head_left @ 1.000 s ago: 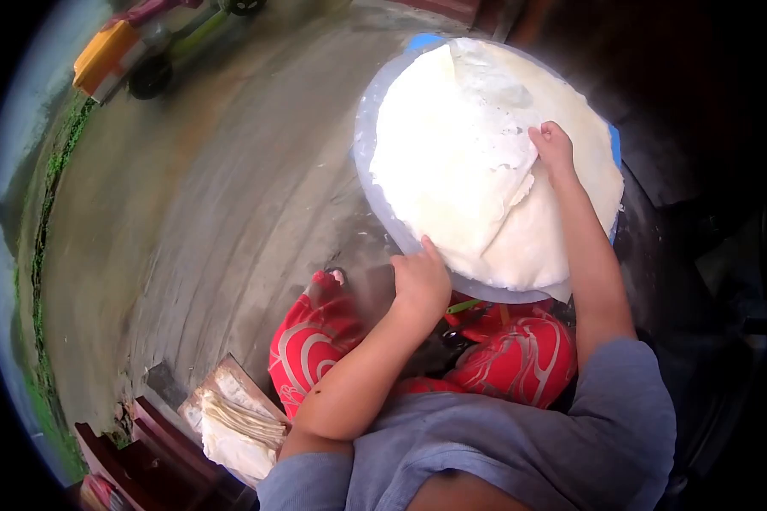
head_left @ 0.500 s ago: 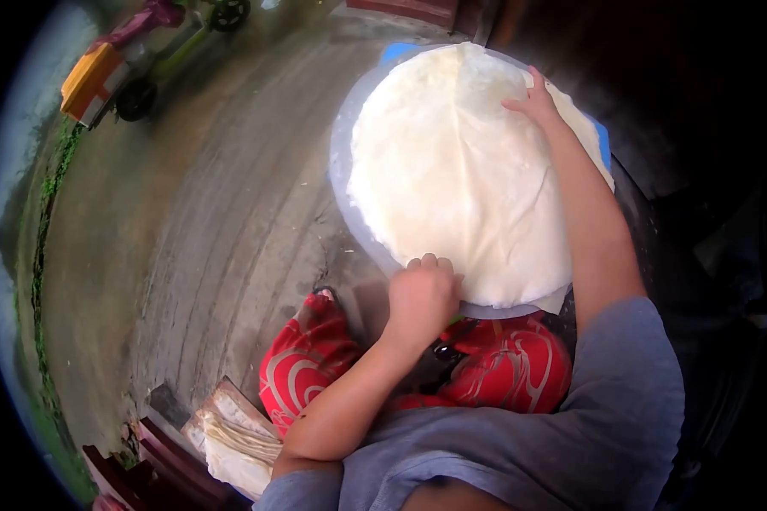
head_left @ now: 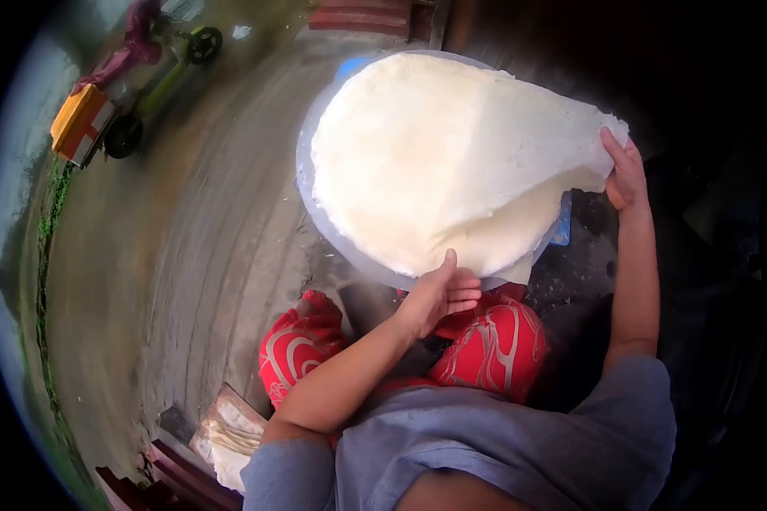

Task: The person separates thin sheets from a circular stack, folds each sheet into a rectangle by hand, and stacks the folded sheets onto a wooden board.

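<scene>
A large, thin, cream-coloured sheet of dough (head_left: 400, 145) lies spread over a round, pale grey board (head_left: 312, 198). Out to the right, my right hand (head_left: 626, 175) grips the sheet's edge, thumb on top, and draws that side into a raised, tapering flap. Beneath the flap another cream layer (head_left: 498, 234) shows. My left hand (head_left: 439, 294) is at the near rim of the board, thumb up and fingers stretched out, holding nothing; whether it touches the dough I cannot tell. Blue corners of something (head_left: 562, 223) stick out under the board.
My knees in red patterned trousers (head_left: 498, 349) are just below the board. At lower left, a stack of folded pale sheets (head_left: 230, 443) lies beside dark red slats (head_left: 187, 477). A green scooter (head_left: 158, 89) with an orange-and-white box (head_left: 83, 123) stands on the concrete, upper left.
My right hand has moved from the sheet's far right to well beyond the board, pulling the edge outward. My left hand has opened from a curled grip at the near edge.
</scene>
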`<state>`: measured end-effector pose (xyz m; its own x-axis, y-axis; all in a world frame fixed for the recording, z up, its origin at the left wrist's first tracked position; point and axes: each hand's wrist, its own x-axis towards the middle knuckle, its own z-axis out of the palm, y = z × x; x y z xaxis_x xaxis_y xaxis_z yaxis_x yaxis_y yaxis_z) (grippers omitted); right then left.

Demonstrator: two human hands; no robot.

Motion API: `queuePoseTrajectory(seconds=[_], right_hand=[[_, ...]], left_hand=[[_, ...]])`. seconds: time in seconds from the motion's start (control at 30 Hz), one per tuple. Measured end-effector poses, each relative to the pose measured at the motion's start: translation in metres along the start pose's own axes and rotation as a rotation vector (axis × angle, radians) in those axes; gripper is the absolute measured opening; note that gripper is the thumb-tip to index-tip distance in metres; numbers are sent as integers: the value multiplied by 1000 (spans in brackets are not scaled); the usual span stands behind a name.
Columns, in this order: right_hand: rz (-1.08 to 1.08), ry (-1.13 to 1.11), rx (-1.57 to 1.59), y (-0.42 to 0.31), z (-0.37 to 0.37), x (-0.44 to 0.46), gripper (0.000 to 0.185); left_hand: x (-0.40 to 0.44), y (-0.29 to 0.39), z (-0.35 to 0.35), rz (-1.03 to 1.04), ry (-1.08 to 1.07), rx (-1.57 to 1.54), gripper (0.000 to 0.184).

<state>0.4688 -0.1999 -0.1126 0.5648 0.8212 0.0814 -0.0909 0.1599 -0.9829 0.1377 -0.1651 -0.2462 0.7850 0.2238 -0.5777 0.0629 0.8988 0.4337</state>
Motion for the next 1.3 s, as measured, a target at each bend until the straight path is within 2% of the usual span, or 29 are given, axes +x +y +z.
queuePoseTrajectory(seconds=[0.03, 0.1, 0.13, 0.17, 0.23, 0.27, 0.3, 0.37, 0.43, 0.53, 0.57, 0.63, 0.67, 0.73, 0.77, 0.8, 0.83, 0.9, 0.93, 1.0, 1.03, 1.1, 1.17, 1.27, 1.3], right_hand=[[-41, 33, 3, -16, -4, -22, 30], [-135, 44, 32, -37, -18, -58, 28], [-175, 54, 63, -50, -19, -76, 27], [-213, 63, 91, -64, -18, -93, 26], [-276, 9, 119, -94, -21, -122, 26], [-324, -17, 110, -104, -32, -132, 27], [-371, -45, 99, -115, -42, -141, 28], [-461, 38, 108, -139, -44, -160, 31], [-453, -152, 108, -161, -66, -171, 46], [-380, -307, 130, -187, -74, -157, 48], [-340, -350, 118, -196, -69, -145, 47], [-251, -405, 109, -204, -63, -111, 47], [-206, -289, 184, -201, -62, -90, 41], [-155, -268, 133, -194, -66, -38, 31], [-183, -95, 38, -185, -62, -16, 36], [-176, -31, 3, -178, -60, 4, 36], [-281, 122, 206, -179, 2, 0, 23], [-359, 59, 201, -168, 0, 32, 23], [-364, 50, 207, -168, 8, 33, 23], [-420, -127, 395, -163, 22, 27, 22], [-420, -129, 400, -156, 16, 21, 22], [-406, -211, 359, -130, -10, 3, 30], [-308, -158, 273, -98, -12, -34, 30], [-77, -103, 293, -34, -15, -68, 32], [13, -95, 293, -10, -22, -75, 33]], left_hand=[[1, -3, 5, -3, -3, 17, 72], [6, -6, 18, -110, 13, -451, 82], [11, -7, 25, -85, 38, -531, 70], [15, -9, 33, -91, 35, -521, 70], [18, -11, 48, 206, 14, -600, 51], [23, -12, 48, 218, 28, -646, 35], [19, -11, 53, 215, 21, -640, 35], [3, 0, 68, 203, -92, -631, 28], [-15, 8, 77, 185, -158, -615, 29], [-39, 28, 93, 358, -433, -464, 46], [-47, 37, 100, 442, -466, -394, 49], [-53, 63, 108, 540, -448, -308, 47], [-51, 78, 107, 568, -430, -257, 46], [-39, 115, 100, 608, -388, -184, 42], [-30, 133, 98, 658, -304, -195, 39], [-28, 151, 98, 684, -223, -154, 36], [-27, 169, 97, 713, -140, -113, 33], [-28, 202, 90, 857, -62, 8, 28], [-35, 215, 89, 914, -73, 14, 25], [-56, 229, 82, 1010, -143, 19, 26], [-69, 230, 76, 1046, -197, 40, 27], [-95, 213, 63, 1084, -207, 75, 38], [-108, 181, 38, 1008, -76, 99, 48], [-103, 127, 5, 774, 264, 49, 46], [-92, 112, -9, 691, 293, -34, 46]])
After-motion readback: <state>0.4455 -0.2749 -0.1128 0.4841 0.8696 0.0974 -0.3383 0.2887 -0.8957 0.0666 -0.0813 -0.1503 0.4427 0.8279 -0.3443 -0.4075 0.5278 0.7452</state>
